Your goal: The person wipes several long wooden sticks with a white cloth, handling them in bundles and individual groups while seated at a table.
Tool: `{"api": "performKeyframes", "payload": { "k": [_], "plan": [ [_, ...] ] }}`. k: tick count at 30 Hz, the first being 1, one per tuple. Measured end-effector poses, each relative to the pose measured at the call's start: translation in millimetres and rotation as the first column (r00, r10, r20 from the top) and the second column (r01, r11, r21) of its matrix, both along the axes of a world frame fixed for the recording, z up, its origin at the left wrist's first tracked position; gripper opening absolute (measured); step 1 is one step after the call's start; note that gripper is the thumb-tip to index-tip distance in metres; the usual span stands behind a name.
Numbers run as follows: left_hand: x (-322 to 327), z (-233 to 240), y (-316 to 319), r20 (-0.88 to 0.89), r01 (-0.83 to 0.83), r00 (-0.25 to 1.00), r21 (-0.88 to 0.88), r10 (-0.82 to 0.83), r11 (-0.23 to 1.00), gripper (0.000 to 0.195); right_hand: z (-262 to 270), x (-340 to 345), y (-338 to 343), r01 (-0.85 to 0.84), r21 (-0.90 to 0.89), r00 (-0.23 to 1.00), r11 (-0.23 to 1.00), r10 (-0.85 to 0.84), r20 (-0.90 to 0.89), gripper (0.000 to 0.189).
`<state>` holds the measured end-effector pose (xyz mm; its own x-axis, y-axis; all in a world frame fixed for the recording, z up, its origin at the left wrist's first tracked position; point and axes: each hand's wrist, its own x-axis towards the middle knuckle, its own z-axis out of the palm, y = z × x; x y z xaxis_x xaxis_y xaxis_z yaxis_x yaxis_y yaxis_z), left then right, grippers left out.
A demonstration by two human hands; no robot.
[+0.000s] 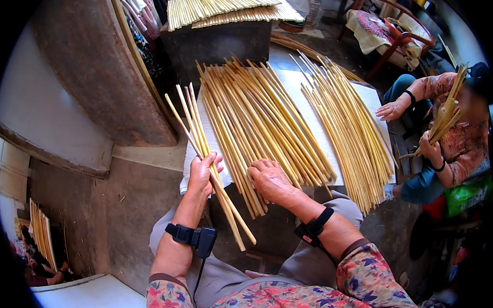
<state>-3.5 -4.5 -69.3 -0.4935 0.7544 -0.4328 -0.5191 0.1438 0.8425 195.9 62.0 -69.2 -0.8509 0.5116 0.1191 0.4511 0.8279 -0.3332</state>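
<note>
Several thin, straight yellow-brown plant stalks (231,213) are gripped in my left hand (201,175), slanting across the palm with their lower ends over my lap. My right hand (271,181) lies on the near part of a wide layer of similar stalks (253,113), fingers curled down. Whether it pinches any stalk is hidden under the fingers. That layer rests on a low white tabletop (295,81), its near ends sticking out past the edge. A second bunch of stalks (347,138) lies to the right, also overhanging the near edge.
Mats of stalks (225,8) lie on a dark chest (222,43) beyond the table. At right sits a co-worker (461,122), one hand holding a stalk bundle (444,114), the other near the table. A wooden armchair (389,31) stands behind. Another white surface (88,300) is at lower left.
</note>
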Motion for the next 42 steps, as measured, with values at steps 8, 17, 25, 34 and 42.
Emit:
{"api": "performKeyframes", "payload": {
  "k": [8, 17, 25, 34, 42],
  "plan": [
    [-5, -7, 4, 0.044, 0.005, 0.999, 0.028, -0.006, 1.000, 0.018, 3, -7, -3, -0.063, 0.002, 0.998, 0.998, 0.063, -0.013, 0.027],
    [-1, 6, 1, -0.219, 0.020, 0.975, 0.004, -0.019, 1.000, 0.015, 13, 0, 6, 0.010, -0.088, 0.994, 0.996, -0.019, -0.106, 0.025],
    [-11, 3, -4, -0.329, 0.084, 0.929, -0.266, -0.172, 0.960, 0.015, 9, 3, 17, 0.139, 0.016, 0.973, 0.990, -0.134, -0.187, 0.021],
    [-6, -19, 15, -0.306, 0.065, 0.944, -0.195, -0.124, 0.979, 0.018, 9, 6, 19, 0.183, -0.017, 0.981, 0.983, -0.184, -0.059, 0.026],
    [-2, -15, 22, -0.318, 0.075, 0.940, -0.166, -0.125, 0.983, 0.020, 11, 19, 30, 0.258, -0.011, 0.964, 0.966, -0.259, -0.060, 0.026]
  ]
}}
